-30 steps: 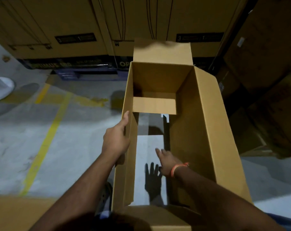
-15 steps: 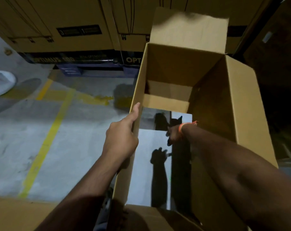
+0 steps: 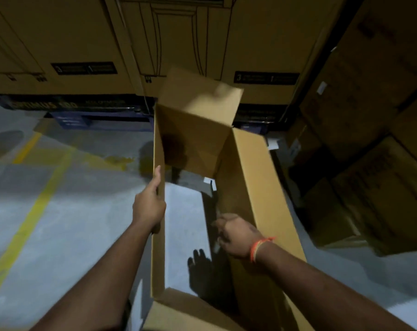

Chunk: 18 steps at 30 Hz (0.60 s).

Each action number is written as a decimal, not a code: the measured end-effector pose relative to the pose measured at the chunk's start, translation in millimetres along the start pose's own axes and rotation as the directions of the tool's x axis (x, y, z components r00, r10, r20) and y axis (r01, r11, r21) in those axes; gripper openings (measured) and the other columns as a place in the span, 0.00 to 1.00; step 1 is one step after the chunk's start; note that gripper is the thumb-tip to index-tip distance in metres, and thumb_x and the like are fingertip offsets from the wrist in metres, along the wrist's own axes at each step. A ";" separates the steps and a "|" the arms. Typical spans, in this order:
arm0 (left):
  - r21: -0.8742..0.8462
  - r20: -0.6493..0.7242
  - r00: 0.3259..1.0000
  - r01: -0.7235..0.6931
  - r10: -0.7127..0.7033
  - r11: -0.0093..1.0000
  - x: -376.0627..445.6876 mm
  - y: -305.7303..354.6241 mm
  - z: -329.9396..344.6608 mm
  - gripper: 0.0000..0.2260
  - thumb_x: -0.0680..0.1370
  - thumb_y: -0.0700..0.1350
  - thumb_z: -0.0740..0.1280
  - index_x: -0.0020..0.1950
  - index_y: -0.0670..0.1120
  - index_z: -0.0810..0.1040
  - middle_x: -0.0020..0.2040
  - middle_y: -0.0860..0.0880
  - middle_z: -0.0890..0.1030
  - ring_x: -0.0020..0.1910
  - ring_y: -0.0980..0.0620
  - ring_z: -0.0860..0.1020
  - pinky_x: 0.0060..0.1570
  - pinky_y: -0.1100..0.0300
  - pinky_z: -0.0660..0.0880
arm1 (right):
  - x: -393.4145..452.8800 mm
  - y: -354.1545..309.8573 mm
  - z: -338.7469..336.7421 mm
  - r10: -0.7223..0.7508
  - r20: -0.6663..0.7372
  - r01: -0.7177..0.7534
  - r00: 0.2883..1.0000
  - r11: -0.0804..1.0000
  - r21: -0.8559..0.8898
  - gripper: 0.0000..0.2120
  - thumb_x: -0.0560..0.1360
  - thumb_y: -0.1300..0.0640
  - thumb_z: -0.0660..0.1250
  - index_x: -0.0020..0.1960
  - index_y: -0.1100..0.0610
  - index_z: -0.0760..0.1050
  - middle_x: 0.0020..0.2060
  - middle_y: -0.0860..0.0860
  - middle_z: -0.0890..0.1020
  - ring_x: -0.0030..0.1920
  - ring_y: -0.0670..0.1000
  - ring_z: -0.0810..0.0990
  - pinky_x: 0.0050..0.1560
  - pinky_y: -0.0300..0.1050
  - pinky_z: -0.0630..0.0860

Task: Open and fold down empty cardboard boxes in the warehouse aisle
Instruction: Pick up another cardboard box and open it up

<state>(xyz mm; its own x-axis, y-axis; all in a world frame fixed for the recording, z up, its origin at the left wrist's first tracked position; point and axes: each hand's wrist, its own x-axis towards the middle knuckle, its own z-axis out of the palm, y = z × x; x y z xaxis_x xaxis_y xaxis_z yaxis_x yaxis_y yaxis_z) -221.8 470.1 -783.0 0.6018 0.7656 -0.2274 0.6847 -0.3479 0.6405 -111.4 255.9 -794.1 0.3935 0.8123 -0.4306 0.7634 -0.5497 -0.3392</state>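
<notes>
A long brown cardboard box (image 3: 257, 187) stands open at top and bottom, so the grey floor shows through it. Its far top flap sticks up. My left hand (image 3: 149, 206) grips the top edge of the box's left wall, thumb on the outside. My right hand (image 3: 236, 232), with an orange wristband, is inside the box beside the right wall, its fingers loosely curled; I see nothing held in it. Its shadow falls on the floor inside the box.
Large printed cartons (image 3: 78, 44) on a dark pallet (image 3: 88, 115) line the far side. More stacked cartons (image 3: 370, 163) crowd the right. Yellow floor lines (image 3: 35, 211) run along the concrete at the left. Another piece of cardboard (image 3: 183, 316) lies at my feet.
My right hand has drawn back from deep inside the box toward me. The far bottom flap is no longer visible across the opening. The left hand has kept its grip.
</notes>
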 end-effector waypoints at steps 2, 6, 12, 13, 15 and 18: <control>-0.041 0.050 0.997 0.055 -0.053 0.998 -7.2 -8.2 9.2 0.36 0.84 0.37 0.57 0.83 0.61 0.44 0.58 0.41 0.81 0.40 0.45 0.79 0.35 0.51 0.75 | -20.9 7.6 -3.0 0.008 -0.028 -0.008 1.000 1.000 -0.015 0.22 0.78 0.56 0.63 0.72 0.56 0.71 0.67 0.57 0.74 0.69 0.56 0.70 0.70 0.43 0.64; 0.032 0.217 0.974 0.063 -0.069 0.997 -41.6 -28.8 18.7 0.44 0.81 0.45 0.68 0.83 0.48 0.36 0.77 0.38 0.68 0.68 0.37 0.74 0.62 0.48 0.76 | -51.5 26.4 -13.6 0.075 -0.050 -0.077 0.996 0.996 -0.035 0.22 0.77 0.56 0.65 0.71 0.55 0.71 0.70 0.57 0.72 0.72 0.57 0.68 0.72 0.42 0.64; 0.195 0.341 0.894 0.234 -0.290 0.953 -121.1 -38.2 8.7 0.43 0.79 0.48 0.70 0.83 0.40 0.44 0.77 0.36 0.65 0.73 0.38 0.69 0.65 0.54 0.72 | -109.9 45.6 -36.9 0.240 -0.077 -0.237 0.968 0.970 0.051 0.24 0.77 0.53 0.68 0.72 0.54 0.72 0.70 0.55 0.73 0.70 0.55 0.71 0.70 0.40 0.64; 0.171 0.360 0.879 0.267 -0.312 0.948 -135.8 -37.7 6.2 0.42 0.80 0.47 0.69 0.83 0.40 0.44 0.78 0.36 0.64 0.74 0.39 0.68 0.65 0.55 0.71 | -121.3 49.1 -37.1 0.284 -0.066 -0.279 0.957 0.957 0.081 0.24 0.76 0.51 0.69 0.71 0.54 0.72 0.69 0.55 0.73 0.69 0.55 0.73 0.70 0.43 0.67; 0.082 0.373 0.856 0.354 -0.358 0.932 -159.4 -42.3 8.5 0.41 0.81 0.47 0.69 0.83 0.39 0.45 0.81 0.37 0.59 0.77 0.39 0.64 0.68 0.54 0.68 | -143.6 56.1 -33.3 0.389 -0.077 -0.374 0.918 0.914 0.155 0.24 0.77 0.52 0.69 0.72 0.52 0.71 0.69 0.54 0.73 0.67 0.55 0.74 0.67 0.47 0.71; -0.020 0.396 0.809 0.480 -0.434 0.877 -191.6 -46.8 20.2 0.36 0.81 0.45 0.70 0.81 0.37 0.53 0.80 0.38 0.60 0.75 0.37 0.65 0.63 0.50 0.70 | -171.5 68.2 -18.7 0.524 -0.034 -0.492 0.851 0.819 0.295 0.26 0.79 0.56 0.68 0.76 0.53 0.67 0.72 0.57 0.70 0.69 0.58 0.72 0.66 0.50 0.72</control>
<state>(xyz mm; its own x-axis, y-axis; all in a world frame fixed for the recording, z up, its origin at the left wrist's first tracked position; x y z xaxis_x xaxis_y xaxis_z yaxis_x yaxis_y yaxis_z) -360.8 328.7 -784.3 0.3526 0.5560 -0.7526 0.8810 0.0738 0.4673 -117.3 82.8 -727.7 0.7519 0.4103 -0.5161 0.2805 -0.9074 -0.3129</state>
